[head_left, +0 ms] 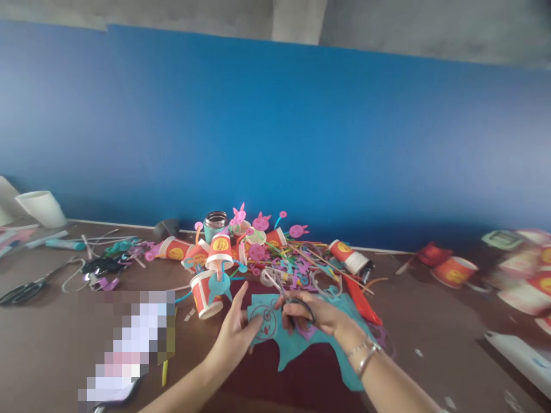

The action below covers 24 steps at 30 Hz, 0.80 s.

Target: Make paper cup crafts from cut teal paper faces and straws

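My left hand [241, 322] pinches the left side of a teal paper piece [267, 338] between thumb and fingers. A round face drawn in dark red lines shows on that piece. My right hand [306, 310] is closed round the black handles of a pair of scissors [279, 281], whose blades point up and away to the left, just above the paper's far edge. Below my right wrist spreads a larger teal sheet [344, 350] with jagged cut edges. Whether the drawn piece is joined to this sheet is hard to tell.
Red-and-white paper cups [205, 295] stand and lie just beyond my hands, amid pink cut-out faces [260, 222], sticks and scraps. A teal metal jar [215, 225] stands behind them. Another pair of scissors [26, 291] lies far left. A blue partition [275, 132] closes the table's back.
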{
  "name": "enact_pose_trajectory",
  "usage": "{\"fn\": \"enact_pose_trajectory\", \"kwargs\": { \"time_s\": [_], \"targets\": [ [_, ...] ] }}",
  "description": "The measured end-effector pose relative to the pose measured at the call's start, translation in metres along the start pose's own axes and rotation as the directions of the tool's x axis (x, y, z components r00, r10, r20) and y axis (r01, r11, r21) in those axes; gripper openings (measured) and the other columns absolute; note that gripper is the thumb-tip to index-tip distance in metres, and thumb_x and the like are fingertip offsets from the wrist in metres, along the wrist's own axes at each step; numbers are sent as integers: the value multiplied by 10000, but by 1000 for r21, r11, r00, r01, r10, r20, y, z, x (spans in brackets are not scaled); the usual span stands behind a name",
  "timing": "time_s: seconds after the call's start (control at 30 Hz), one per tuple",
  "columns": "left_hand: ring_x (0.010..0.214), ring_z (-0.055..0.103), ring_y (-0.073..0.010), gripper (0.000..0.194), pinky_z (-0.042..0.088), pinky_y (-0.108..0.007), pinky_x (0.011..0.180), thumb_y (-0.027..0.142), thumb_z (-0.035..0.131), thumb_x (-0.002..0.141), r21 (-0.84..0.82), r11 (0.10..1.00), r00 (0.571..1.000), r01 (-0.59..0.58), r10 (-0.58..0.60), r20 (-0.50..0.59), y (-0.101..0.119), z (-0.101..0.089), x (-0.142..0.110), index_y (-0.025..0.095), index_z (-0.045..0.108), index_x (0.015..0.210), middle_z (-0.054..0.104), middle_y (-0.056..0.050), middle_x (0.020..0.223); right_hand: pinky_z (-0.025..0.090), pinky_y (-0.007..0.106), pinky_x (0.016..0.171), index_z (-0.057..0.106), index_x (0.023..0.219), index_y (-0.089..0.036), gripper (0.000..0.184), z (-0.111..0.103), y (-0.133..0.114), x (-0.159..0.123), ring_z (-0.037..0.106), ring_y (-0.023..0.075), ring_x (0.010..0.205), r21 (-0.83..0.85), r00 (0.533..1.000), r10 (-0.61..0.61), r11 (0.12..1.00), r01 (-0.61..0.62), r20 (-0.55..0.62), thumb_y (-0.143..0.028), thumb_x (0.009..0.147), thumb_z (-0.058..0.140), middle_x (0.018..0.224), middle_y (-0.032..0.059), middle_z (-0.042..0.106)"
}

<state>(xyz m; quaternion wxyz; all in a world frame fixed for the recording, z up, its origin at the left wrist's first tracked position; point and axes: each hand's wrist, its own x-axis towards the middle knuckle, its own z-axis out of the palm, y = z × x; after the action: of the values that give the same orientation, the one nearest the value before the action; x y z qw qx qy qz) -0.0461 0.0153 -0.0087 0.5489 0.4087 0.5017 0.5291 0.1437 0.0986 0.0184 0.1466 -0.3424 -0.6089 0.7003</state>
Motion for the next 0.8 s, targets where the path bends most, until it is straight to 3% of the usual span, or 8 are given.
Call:
{"fn": "enact_pose_trajectory", "kwargs": {
  "time_s": [0.07, 0.17, 0.23, 0.3, 0.4, 0.57, 0.67, 0.8],
  "targets": [
    [354, 414, -83, 882, 360, -197, 350, 404, 654, 733, 33, 997, 997, -74, 75, -21, 3, 7, -2, 155, 161, 1420, 546, 59, 535, 349, 166, 427, 594, 947, -156, 338, 16, 2, -4, 524, 89, 529, 11, 982, -92, 995, 95, -164, -332, 676, 693, 646, -23, 596],
    [436, 500, -109, 737, 412, -211, 420, 404, 672, 714, -5, 993, 993, -114, 114, -41, 8, 18, 3, 168, 343, 1330, 591, 30, 585, 279, 177, 412, 586, 882, -167, 290, 31, 4, -3, 361, 49, 447, 16, 913, -188, 978, 208, -363, -273, 638, 703, 577, -78, 466],
    [452, 521, -114, 541, 382, -202, 403, 417, 695, 673, -47, 997, 998, -61, 59, -36, 11, 25, 12, 141, 538, 1110, 597, 12, 591, 270, 182, 428, 574, 840, -166, 277, 32, 4, 2, 343, 49, 464, 10, 845, -264, 953, 303, -465, -258, 618, 711, 581, -79, 444],
    [427, 505, -102, 377, 327, -190, 369, 419, 711, 640, -52, 999, 999, 1, -4, -45, 13, 33, 22, 125, 619, 859, 585, 9, 565, 291, 187, 446, 564, 817, -164, 308, 27, 5, 6, 361, 51, 481, -10, 765, -342, 916, 402, -545, -274, 587, 737, 618, -67, 466],
    [456, 520, -95, 339, 351, -190, 411, 407, 735, 606, -155, 988, 992, -15, -5, -127, 16, 46, 36, 128, 654, 781, 609, 7, 584, 310, 195, 434, 555, 861, -168, 351, 18, 10, 9, 385, 57, 464, -35, 689, -377, 890, 455, -618, -374, 634, 726, 646, -48, 502],
    [639, 626, -151, 383, 458, -240, 614, 400, 782, 572, -401, 911, 969, -98, -6, -249, 10, 62, 53, 155, 657, 840, 679, -11, 715, 347, 195, 440, 524, 789, -163, 392, 22, 30, 11, 454, 86, 479, -35, 743, -384, 898, 438, -548, -535, 728, 634, 560, -28, 524],
    [527, 577, -114, 336, 434, -217, 549, 397, 775, 599, -398, 911, 959, -112, -6, -283, 0, 64, 57, 157, 651, 799, 631, 27, 603, 301, 184, 388, 512, 753, -167, 421, 29, 39, 14, 422, 72, 418, -24, 791, -363, 914, 405, -492, -571, 725, 627, 521, -40, 509],
    [484, 556, -105, 304, 411, -205, 488, 379, 764, 622, -419, 903, 975, -98, 4, -220, -6, 64, 56, 154, 638, 783, 625, 24, 598, 303, 178, 390, 519, 751, -168, 434, 33, 41, 16, 416, 66, 420, -6, 803, -363, 913, 409, -473, -575, 695, 661, 524, -48, 507]
  ]
}}
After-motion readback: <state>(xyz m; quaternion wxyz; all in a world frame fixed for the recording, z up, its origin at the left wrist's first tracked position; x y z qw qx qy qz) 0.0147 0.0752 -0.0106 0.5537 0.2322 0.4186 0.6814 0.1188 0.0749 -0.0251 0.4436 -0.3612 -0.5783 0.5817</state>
